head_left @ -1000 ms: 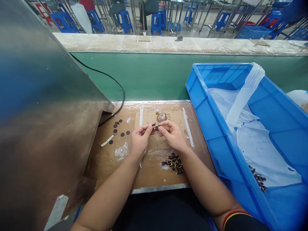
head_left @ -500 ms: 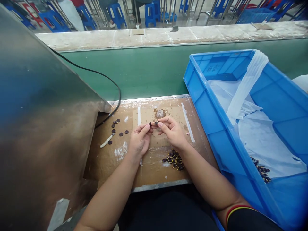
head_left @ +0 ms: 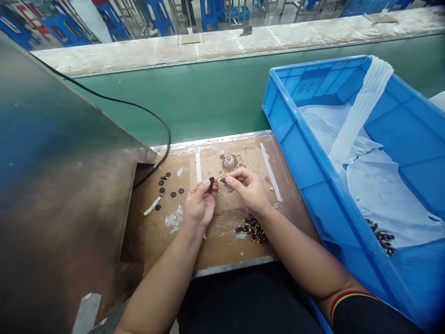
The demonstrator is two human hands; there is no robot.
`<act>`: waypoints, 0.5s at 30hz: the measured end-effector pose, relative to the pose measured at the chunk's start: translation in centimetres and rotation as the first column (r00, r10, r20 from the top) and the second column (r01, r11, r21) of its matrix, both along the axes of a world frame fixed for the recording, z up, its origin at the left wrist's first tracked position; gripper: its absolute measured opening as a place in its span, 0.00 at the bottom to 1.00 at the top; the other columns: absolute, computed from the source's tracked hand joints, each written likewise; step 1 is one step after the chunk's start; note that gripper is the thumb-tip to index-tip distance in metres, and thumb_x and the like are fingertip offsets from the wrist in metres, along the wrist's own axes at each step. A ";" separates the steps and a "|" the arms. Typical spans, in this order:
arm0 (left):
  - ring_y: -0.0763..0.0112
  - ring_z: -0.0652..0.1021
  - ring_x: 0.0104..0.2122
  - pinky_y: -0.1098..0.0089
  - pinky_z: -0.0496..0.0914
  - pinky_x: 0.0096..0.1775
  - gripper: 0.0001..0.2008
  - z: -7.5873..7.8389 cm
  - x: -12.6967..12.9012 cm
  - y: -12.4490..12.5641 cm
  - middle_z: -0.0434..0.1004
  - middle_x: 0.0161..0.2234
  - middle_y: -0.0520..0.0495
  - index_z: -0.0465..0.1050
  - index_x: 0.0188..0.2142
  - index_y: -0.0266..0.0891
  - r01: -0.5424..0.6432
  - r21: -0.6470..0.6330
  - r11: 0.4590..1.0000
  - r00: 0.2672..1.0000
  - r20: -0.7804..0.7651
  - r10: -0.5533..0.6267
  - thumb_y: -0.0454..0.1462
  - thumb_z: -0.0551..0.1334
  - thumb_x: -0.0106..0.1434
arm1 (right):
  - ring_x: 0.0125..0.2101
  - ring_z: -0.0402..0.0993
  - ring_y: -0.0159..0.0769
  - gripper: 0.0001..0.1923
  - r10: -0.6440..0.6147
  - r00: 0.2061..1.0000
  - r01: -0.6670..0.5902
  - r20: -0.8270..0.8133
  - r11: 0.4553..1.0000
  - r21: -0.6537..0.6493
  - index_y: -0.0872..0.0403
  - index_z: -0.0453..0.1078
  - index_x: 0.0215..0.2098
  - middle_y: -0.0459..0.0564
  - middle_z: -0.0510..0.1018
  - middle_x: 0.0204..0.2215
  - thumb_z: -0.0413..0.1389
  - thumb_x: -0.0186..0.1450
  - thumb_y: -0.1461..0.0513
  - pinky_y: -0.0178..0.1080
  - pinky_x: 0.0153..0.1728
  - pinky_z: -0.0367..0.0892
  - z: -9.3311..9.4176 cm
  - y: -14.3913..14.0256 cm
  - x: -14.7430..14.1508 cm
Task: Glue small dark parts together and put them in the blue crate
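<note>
Between thumb and fingers, my left hand (head_left: 200,202) pinches a small dark disc (head_left: 211,180). My right hand (head_left: 248,190) pinches a small black-and-yellow piece (head_left: 223,179), its tip pointing at the left fingers. A narrow gap separates the two pieces. Both hands are above a cardboard sheet (head_left: 222,199) taped to the work board. Beneath my right wrist lies a pile of black-and-yellow pieces (head_left: 253,228), partly hidden by the forearm. Several dark round discs (head_left: 173,195) lie to the left of my left hand, beside a white-handled knife (head_left: 153,205).
A small clear dome-shaped container (head_left: 229,161) stands beyond my hands on a wet patch. At right a large blue crate (head_left: 295,153) holds white cloth and more dark pieces. A metal housing (head_left: 76,185) with a black cable (head_left: 139,105) flanks the left; a green belt (head_left: 181,102) runs behind.
My hands have drawn slightly apart, and the dark disc in my left hand now shows more of its face. The camera view has tilted a little.
</note>
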State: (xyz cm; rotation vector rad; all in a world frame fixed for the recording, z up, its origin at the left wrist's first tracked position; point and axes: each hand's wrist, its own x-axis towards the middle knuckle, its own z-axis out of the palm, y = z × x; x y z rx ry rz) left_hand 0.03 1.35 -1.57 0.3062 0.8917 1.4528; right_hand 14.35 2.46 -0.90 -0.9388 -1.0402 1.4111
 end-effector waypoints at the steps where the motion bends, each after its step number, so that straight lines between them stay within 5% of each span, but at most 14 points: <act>1: 0.76 0.78 0.32 0.79 0.74 0.38 0.14 0.0 -0.1 0.0 0.81 0.31 0.47 0.81 0.29 0.34 -0.001 0.004 1.000 1.000 0.002 0.001 0.36 0.79 0.44 | 0.29 0.75 0.30 0.11 0.000 1.000 0.000 0.003 1.000 0.002 0.52 0.73 0.34 0.45 0.79 0.29 0.65 0.61 0.55 0.36 0.32 0.74 0.0 -0.1 0.0; 7: 0.77 0.77 0.32 0.78 0.73 0.39 0.12 -0.6 0.0 0.0 0.80 0.34 0.47 0.80 0.32 0.37 -0.003 0.090 0.996 0.987 -0.162 0.017 0.38 0.77 0.49 | 0.36 0.79 0.35 0.12 -0.001 1.000 0.000 -0.026 1.000 -0.017 0.50 0.74 0.40 0.47 0.80 0.33 0.63 0.63 0.53 0.38 0.34 0.76 0.1 -0.4 -0.5; 11: 0.73 0.78 0.33 0.72 0.74 0.40 0.12 -1.1 0.3 -0.3 0.80 0.36 0.44 0.78 0.37 0.35 -0.045 0.197 0.979 0.858 -0.495 0.139 0.41 0.72 0.59 | 0.36 0.79 0.33 0.14 -0.176 0.981 0.162 -0.082 0.976 -0.147 0.50 0.73 0.40 0.47 0.80 0.35 0.63 0.62 0.51 0.36 0.32 0.75 -0.4 0.1 -0.6; 15: 0.71 0.78 0.32 0.72 0.73 0.38 0.13 -1.4 0.4 -0.2 0.78 0.35 0.44 0.76 0.38 0.35 0.016 0.238 0.971 0.767 -0.626 0.141 0.43 0.69 0.62 | 0.34 0.78 0.32 0.16 -0.199 0.977 0.183 -0.074 0.966 -0.181 0.50 0.73 0.40 0.47 0.80 0.35 0.64 0.60 0.51 0.35 0.32 0.75 -0.8 0.9 -0.2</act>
